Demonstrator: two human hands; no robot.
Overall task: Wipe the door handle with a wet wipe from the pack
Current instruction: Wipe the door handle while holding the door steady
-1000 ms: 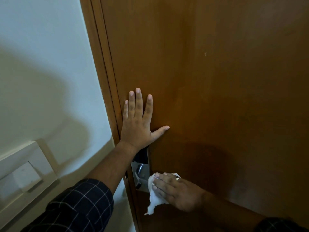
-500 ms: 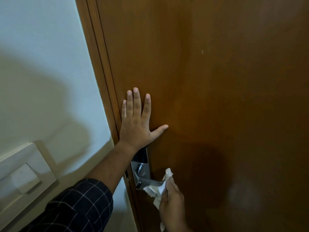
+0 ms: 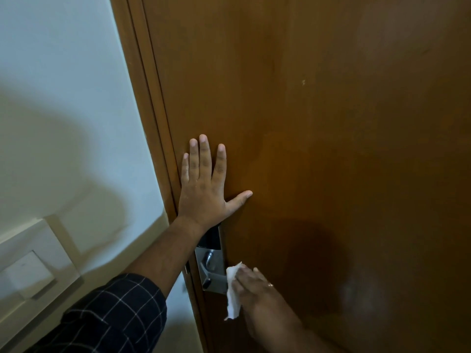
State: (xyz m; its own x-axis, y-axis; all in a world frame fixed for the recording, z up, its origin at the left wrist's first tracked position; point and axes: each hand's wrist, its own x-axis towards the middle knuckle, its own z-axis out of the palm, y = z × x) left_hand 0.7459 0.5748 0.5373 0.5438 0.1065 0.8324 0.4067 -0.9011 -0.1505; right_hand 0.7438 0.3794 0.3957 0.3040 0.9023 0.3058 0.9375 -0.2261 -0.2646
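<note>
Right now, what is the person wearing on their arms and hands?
Both hands are bare, no gloves. The left arm has a dark sleeve with a thin white grid check, pushed up so the forearm shows. The right hand wears a ring on one finger; its forearm is bare, with no sleeve in view.

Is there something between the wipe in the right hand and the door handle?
Nothing visible. The right hand presses the wipe directly against the handle. The left hand lies flat on the door above the lock, out of the way.
</note>
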